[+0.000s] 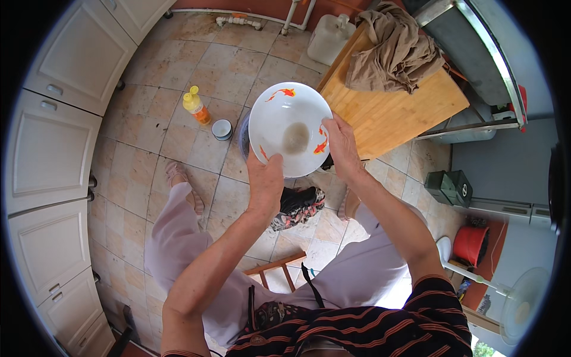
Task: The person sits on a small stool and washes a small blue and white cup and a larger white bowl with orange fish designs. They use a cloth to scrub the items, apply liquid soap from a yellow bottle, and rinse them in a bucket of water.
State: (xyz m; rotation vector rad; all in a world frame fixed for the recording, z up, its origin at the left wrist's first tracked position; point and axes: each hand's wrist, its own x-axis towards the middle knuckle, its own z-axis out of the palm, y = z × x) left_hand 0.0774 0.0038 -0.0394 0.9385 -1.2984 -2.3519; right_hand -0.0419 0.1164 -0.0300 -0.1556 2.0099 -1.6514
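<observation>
Both of my hands hold a white bowl (276, 116) decorated with red-orange goldfish, its inside tilted up into view. My left hand (267, 183) grips the near left rim, thumb on the inner wall. At the right rim, my right hand (342, 143) clasps the bowl. A small pool of cloudy liquid (296, 138) lies in its bottom. Below the bowl, a bluish basin (243, 136) is mostly hidden. To the left on the tiles stand a yellow-capped squeeze bottle (196, 107) with orange contents and a small white-and-blue cup (222, 129), apparently stacked on another.
A wooden-topped table (401, 116) bears a crumpled brown cloth (392, 58). Behind it stands a plastic jug (329, 42). Patterned dark fabric (299, 212) lies between my feet. Cabinets (51, 151) line the left; a green box (448, 188), red bucket (470, 246) and fan (522, 308) are right.
</observation>
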